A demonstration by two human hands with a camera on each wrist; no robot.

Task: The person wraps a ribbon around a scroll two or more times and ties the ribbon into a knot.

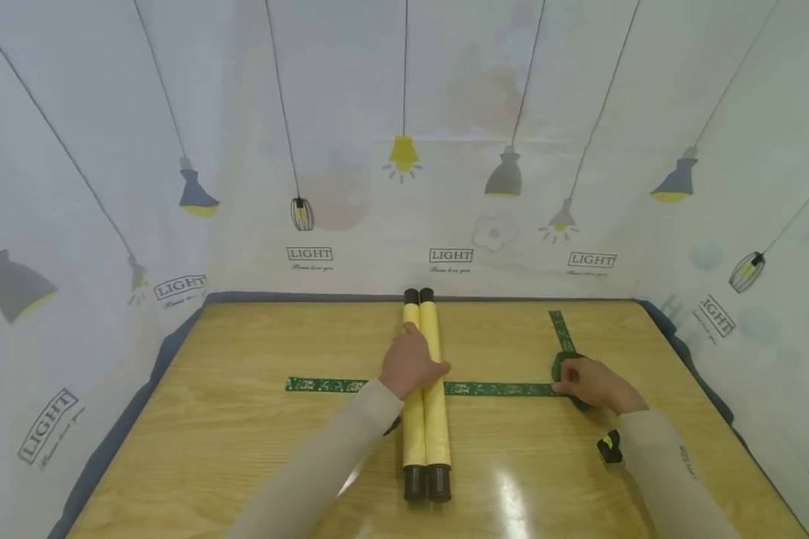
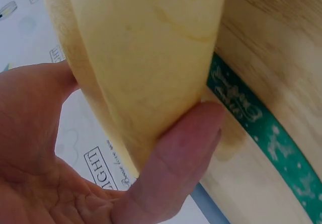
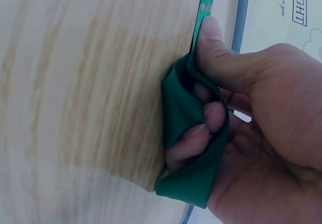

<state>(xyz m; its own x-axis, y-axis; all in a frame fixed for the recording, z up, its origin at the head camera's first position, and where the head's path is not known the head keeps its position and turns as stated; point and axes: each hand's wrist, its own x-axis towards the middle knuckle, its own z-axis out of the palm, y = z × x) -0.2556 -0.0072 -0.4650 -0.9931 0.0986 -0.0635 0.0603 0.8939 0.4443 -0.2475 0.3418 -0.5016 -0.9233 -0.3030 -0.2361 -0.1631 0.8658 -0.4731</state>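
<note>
Two yellow rolls with black end caps, like a scroll [image 1: 435, 427], lie side by side, pointing away from me. My left hand [image 1: 410, 365] grips them above the middle, thumb at the right side; in the left wrist view, fingers press against the yellow surface [image 2: 146, 48]. A green printed ribbon [image 1: 499, 389] passes crosswise beneath the rolls, its left end flat on the table. To the right, my right hand [image 1: 589, 382] pinches the ribbon between thumb and fingers. The right wrist view shows the ribbon [image 3: 183, 108] looped and folded around those fingers.
The wooden table [image 1: 243, 449] has a blue edge [image 1: 175, 344] along its back and sides. White printed sheets [image 1: 350, 90] with lamp pictures stand around it. The ribbon's other end [image 1: 559, 326] lies toward the back right.
</note>
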